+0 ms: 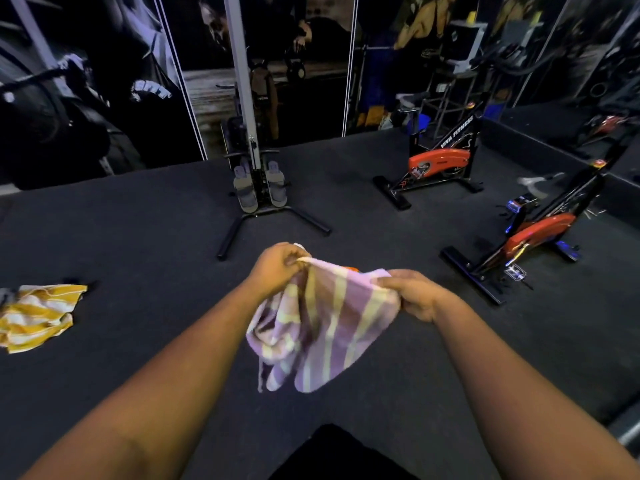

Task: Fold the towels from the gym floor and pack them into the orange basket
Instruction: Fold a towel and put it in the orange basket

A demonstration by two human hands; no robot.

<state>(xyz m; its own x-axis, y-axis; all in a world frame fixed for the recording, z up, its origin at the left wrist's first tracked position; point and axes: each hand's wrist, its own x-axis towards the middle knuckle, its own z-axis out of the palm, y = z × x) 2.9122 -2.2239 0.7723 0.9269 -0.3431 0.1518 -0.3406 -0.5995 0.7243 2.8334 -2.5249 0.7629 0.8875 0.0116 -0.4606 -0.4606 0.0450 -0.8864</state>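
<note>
A purple towel with pale yellow stripes hangs in the air above the dark gym floor. My left hand pinches its top left corner and my right hand grips its top right edge, so the cloth droops loosely between them. A small orange patch shows just behind the towel's top edge; I cannot tell if it is the basket. A crumpled yellow and white striped towel lies on the floor at the far left.
A rowing machine stands ahead in the middle. Two orange exercise bikes, one at the back right and one nearer on the right, stand by a mirrored wall. Dark floor mat surrounds me.
</note>
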